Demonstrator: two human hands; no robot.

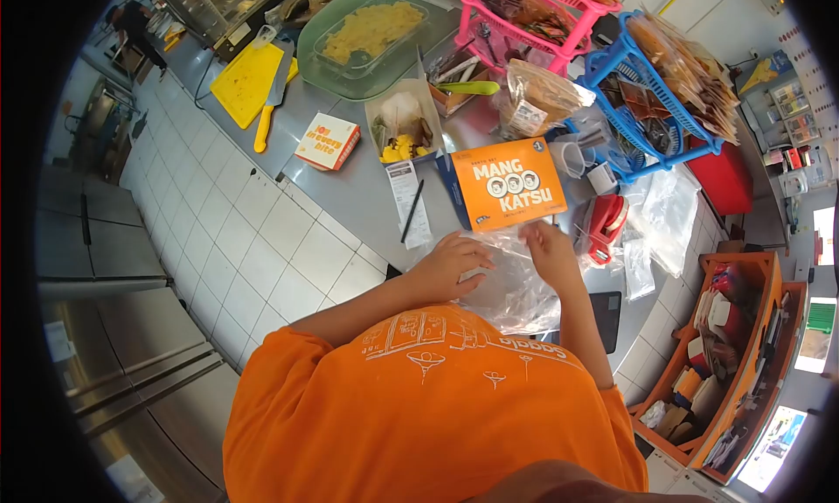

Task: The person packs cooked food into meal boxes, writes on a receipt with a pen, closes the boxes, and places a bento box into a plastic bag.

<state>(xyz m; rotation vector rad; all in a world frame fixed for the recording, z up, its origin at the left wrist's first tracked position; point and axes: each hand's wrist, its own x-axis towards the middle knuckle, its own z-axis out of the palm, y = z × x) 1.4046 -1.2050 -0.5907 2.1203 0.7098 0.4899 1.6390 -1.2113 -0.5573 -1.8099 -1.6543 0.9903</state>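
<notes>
Step in hand, as judged: handling clear plastic [507, 286], centre frame, directly below the orange box [514, 185]. Left hand [450, 270] open, fingers bent; right hand [550, 255] curled at the plastic, grip not confirmable. Next move calls for securing the plastic's edge. Surface: crowded metal counter [354, 208]. Room: white tiled floor [229, 241], left of frame

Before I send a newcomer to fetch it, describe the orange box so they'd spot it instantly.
On the metal counter, look just beyond the person's right hand. There lies an orange-topped box; unlike the smaller white-topped carton, it reads MANG KATSU.
</notes>
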